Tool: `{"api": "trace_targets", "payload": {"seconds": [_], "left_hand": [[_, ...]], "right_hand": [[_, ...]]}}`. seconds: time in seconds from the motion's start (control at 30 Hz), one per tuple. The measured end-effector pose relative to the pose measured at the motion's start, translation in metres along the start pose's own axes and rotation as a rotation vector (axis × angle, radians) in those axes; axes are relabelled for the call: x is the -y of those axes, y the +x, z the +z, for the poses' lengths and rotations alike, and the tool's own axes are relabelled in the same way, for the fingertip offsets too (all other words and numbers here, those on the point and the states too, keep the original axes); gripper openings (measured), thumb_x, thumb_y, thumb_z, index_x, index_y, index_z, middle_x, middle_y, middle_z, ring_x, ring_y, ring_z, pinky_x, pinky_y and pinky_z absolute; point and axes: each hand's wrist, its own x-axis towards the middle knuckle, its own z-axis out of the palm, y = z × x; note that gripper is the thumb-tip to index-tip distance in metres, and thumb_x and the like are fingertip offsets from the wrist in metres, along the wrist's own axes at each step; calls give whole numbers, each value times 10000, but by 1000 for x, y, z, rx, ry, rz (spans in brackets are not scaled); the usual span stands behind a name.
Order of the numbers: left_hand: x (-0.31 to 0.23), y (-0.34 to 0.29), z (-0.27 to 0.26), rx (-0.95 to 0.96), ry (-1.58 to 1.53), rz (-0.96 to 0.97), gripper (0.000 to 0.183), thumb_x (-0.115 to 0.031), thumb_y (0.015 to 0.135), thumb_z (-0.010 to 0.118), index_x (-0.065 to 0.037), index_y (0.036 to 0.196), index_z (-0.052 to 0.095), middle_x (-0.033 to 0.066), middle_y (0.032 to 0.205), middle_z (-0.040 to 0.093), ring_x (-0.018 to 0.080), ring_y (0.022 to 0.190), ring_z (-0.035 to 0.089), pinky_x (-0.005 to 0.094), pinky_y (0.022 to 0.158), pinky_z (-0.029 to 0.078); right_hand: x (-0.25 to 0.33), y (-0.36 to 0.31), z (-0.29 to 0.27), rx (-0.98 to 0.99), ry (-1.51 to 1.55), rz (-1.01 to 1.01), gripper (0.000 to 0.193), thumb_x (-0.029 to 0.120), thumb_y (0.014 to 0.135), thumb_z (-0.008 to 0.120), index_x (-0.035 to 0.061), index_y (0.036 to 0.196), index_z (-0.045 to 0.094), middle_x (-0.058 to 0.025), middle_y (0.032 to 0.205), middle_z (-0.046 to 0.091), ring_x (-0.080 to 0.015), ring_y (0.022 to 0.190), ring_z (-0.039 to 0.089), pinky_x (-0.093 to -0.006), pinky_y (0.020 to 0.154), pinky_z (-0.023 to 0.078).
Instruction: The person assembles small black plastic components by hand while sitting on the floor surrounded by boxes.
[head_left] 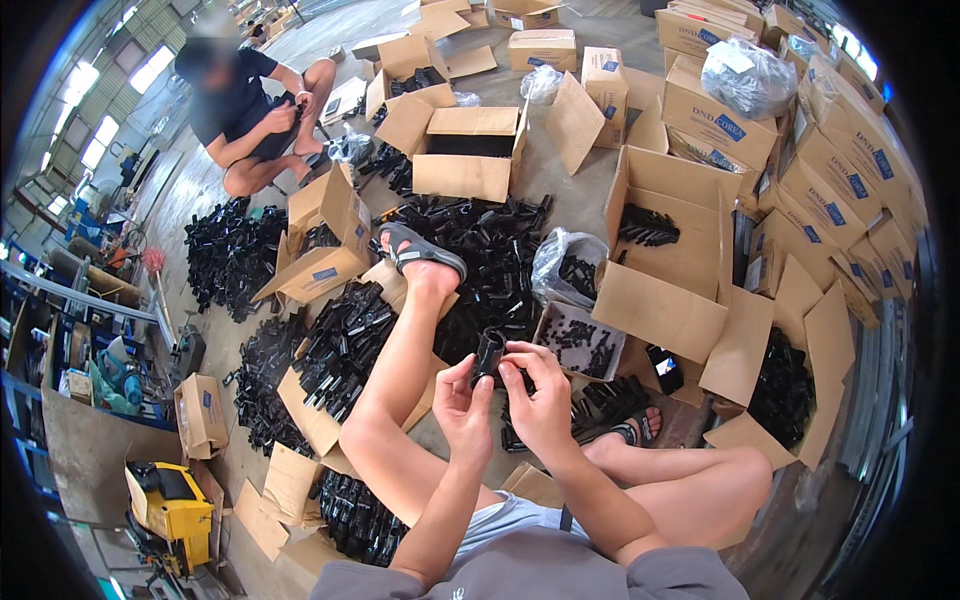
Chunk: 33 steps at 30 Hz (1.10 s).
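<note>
Head view: both bare hands meet just left of the grey bin (608,330) of small black parts, sharing one open-ended black plastic sleeve (489,352). The left hand (467,415) pinches its lower left side between thumb and fingers; the right hand (537,390) is drawn narrow against its right side, thumb and bent fingers close together. To work this well, I would keep the left pinch steady and low, leave the sleeve's upper opening uncovered, and let the right fingertips press evenly along its axis rather than levering sideways, since a thin wall could flex or slip.

Much is hard to make out. Fingers cover the sleeve's lower end, and whether a smaller part sits between the right fingertips I cannot tell. Beyond and left of the bin, the heap of black parts (490,240) blurs into one dark mass. Past its far edge, the clear plastic bag (552,262) half veils its contents. To the bin's right, a cardboard flap (665,308) hides whatever lies beneath.
</note>
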Motion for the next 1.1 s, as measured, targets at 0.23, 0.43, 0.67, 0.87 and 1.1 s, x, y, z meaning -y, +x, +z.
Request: {"api": "trace_targets", "payload": {"seconds": [0.23, 0.43, 0.67, 0.87, 1.1], "left_hand": [[3, 0, -3, -20, -58, -48, 325, 37, 1000, 601, -16, 1309, 519, 121, 1248, 644, 175, 1112, 654, 303, 914, 579], [2, -1, -6, -19, -21, -31, 320, 40, 999, 600, -20, 1304, 524, 112, 1256, 634, 168, 1112, 649, 294, 908, 579], [2, -1, -2, -20, -3, -71, 317, 15, 999, 610, -45, 1296, 517, 103, 1282, 616, 168, 1148, 620, 311, 917, 566], [-3, 4, 0, -98, -227, -173, 344, 21, 1012, 593, -32, 1338, 496, 132, 1260, 636, 189, 1125, 654, 315, 930, 579], [-2, 42, -56, 278, -30, -463, 393, -37, 930, 729, -27, 1287, 565, 86, 1219, 683, 138, 1133, 643, 284, 1008, 510]], "right_hand": [[-7, -3, -3, 41, 105, 30, 150, 146, 951, 690, 5, 1001, 681, -176, 1134, 692, -332, 1061, 680, -408, 917, 525], [-6, -5, 7, 4, 94, -19, 161, 135, 973, 654, -20, 1015, 650, -196, 1151, 668, -350, 1073, 657, -424, 923, 516], [-20, -5, 9, 23, -21, -107, 155, 103, 982, 635, -29, 1061, 621, -207, 1125, 656, -369, 1040, 655, -436, 903, 519], [-34, -9, 0, 237, 146, 146, 408, 192, 888, 789, -1, 1226, 665, -120, 1081, 705, -213, 842, 675, -328, 721, 521], [-40, 7, -22, 405, -51, 357, 366, 240, 859, 822, 21, 1140, 739, -119, 942, 736, -123, 643, 572, -305, 613, 484]]}}
